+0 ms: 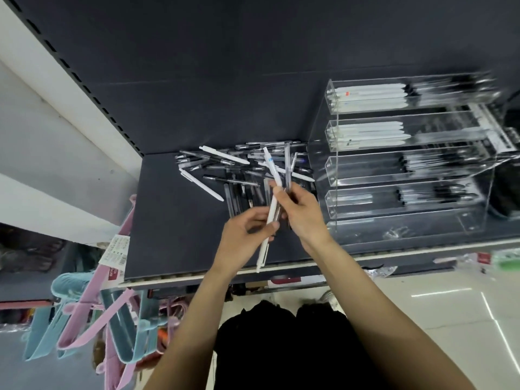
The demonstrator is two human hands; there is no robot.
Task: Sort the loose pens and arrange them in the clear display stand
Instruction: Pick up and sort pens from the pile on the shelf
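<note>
Both hands, left (244, 233) and right (302, 211), grip a slim white pen (272, 204) bundled with clear-barrelled pens (287, 167).

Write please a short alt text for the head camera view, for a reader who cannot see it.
Two hands, the left hand and the right hand, hold a small bunch of pens above a dark shelf. Behind them lies a pile of loose pens, and to the right stands a clear display stand partly filled with pens.

Shop: slotted retail shelf (174, 220), tagged hangers (84, 305), acrylic pen display stand (408, 164).
</note>
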